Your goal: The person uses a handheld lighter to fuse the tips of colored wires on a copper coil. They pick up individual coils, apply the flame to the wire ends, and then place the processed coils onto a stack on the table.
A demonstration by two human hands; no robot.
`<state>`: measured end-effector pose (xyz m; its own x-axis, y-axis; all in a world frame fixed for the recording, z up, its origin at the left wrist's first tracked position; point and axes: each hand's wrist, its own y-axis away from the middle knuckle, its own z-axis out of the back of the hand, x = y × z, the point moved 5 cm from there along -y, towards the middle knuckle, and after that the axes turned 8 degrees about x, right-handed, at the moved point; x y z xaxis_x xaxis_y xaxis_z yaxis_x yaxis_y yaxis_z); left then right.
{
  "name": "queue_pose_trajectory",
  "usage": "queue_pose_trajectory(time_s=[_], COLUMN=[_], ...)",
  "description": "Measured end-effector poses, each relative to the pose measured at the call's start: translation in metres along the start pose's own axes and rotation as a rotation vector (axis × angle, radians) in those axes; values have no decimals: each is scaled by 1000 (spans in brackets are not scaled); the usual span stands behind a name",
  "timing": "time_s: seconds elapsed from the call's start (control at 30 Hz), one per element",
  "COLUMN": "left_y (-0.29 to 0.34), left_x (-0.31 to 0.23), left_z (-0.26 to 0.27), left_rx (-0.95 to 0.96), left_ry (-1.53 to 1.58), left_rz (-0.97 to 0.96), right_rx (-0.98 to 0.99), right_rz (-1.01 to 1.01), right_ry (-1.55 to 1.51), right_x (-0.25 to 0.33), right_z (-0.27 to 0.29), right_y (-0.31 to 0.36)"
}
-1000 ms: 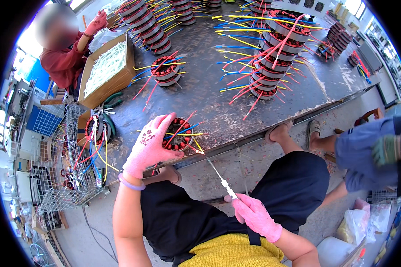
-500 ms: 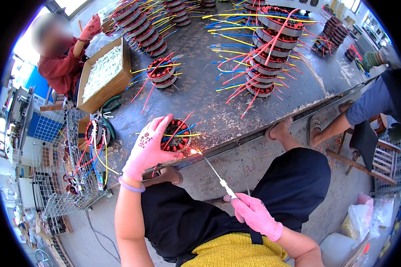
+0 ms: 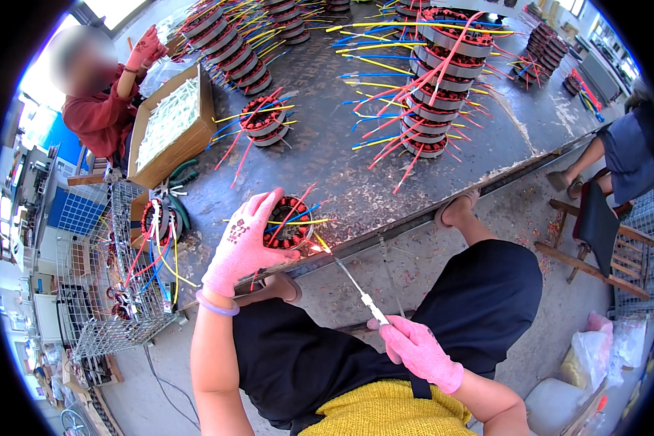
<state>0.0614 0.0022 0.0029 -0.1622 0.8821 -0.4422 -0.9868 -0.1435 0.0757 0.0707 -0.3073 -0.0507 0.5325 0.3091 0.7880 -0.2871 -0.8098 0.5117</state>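
My left hand (image 3: 251,238), in a pink glove, is closed on the left side of a ring-shaped motor stator (image 3: 303,234) near the table's front edge. The stator has dark windings, and red, blue and yellow wire leads cross its top. In my gloved right hand (image 3: 420,352) is a thin tool (image 3: 371,305) with a white grip and a long metal stem. An orange glow and a small flame (image 3: 317,247) show at its far end, beside the stator's front right rim. I cannot make out exactly what the flame touches.
Tall stator stacks (image 3: 443,87) with wires sticking out stand farther back on the dark table (image 3: 341,138). At left are a short stator stack (image 3: 264,123), a cardboard box of white pieces (image 3: 168,120), pliers (image 3: 182,174) and a wire basket (image 3: 116,330). Another person (image 3: 98,109) sits beyond.
The tool's tip has shifted slightly, and its glow looks different. At the right, another person's hand has withdrawn from the table and their legs have moved farther right.
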Motion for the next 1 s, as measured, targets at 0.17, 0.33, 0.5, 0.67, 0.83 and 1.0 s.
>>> queue_pose_trajectory(time_s=[0.17,0.33,0.5,0.67,0.83,1.0], left_y=[0,1,0,0,0,0], left_x=[0,-1,-2,-2,-1,-1], left_z=[1,1,1,1,1,0], left_rx=[0,3,7,2,-2,5], left_ry=[7,22,15,7,21,18], left_rz=[-4,8,4,3,0,-2], right_rx=[-4,1,-4,-1,5,-2], right_rz=[-5,-22,-20,-22,-23,-7], right_ry=[23,59,20,8,9,7], right_x=[1,1,0,-1,-1,-3], right_z=[1,2,1,1,0,2], right_y=[1,0,0,0,0,1])
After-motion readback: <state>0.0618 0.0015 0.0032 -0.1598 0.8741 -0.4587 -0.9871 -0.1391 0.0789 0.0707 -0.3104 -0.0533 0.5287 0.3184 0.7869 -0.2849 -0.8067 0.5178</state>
